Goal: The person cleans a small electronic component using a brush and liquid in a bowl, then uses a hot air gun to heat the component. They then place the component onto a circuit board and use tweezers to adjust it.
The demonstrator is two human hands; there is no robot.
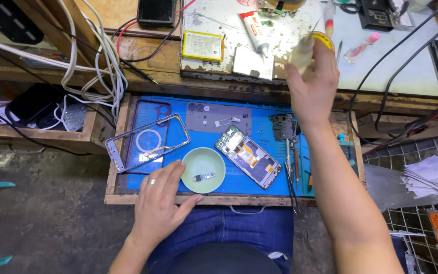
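Nearest, the left hand lies flat and open, holding nothing, beside the green bowl on the blue mat. Farther off, the right hand has closed its grip around a small squeeze bottle above the table; it looks light, soft-walled and slippery, best held mid-body.

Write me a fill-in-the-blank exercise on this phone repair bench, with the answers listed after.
1. The left hand rests on the blue mat beside a small round bowl whose colour is ____.
2. The right hand is raised over the upper bench and grips a small ____.
3. The opened phone lies to the ____ of the bowl.
4. The empty phone frame lies at the ____ end of the mat.

Missing words: green; bottle; right; left
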